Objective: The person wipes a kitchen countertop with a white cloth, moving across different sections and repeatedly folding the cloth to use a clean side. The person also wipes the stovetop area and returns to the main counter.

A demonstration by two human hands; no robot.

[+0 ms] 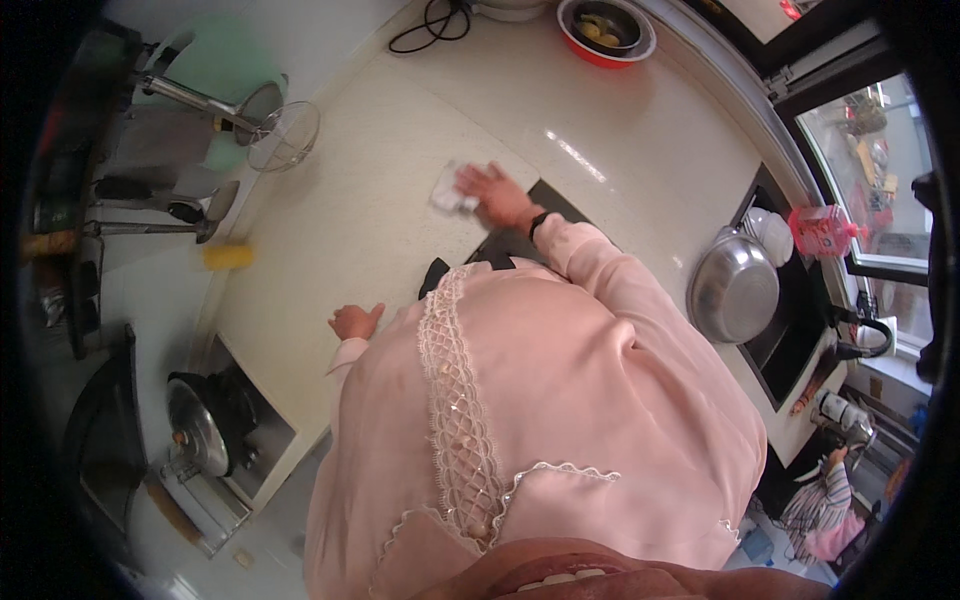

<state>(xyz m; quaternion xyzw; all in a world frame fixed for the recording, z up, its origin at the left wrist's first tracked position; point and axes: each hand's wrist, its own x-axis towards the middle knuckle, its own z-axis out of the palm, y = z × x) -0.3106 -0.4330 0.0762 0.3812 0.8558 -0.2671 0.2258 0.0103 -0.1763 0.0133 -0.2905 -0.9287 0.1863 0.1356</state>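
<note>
A white cloth lies on the pale countertop, and the fingers of my right hand rest on its right side. That hand is slightly blurred, spread fairly flat, with a black band at its wrist. My left hand is at the counter to the left of my body, its thumb apart from the fingers and nothing seen in it. Below my right forearm, a dark panel shows at the counter's near side, partly hidden by my sleeve and body.
Ladles and a wire strainer hang at left above a yellow object. A lidded pan stands lower left. Nested bowls sit at the back. A metal basin is by the sink at right; another person is lower right.
</note>
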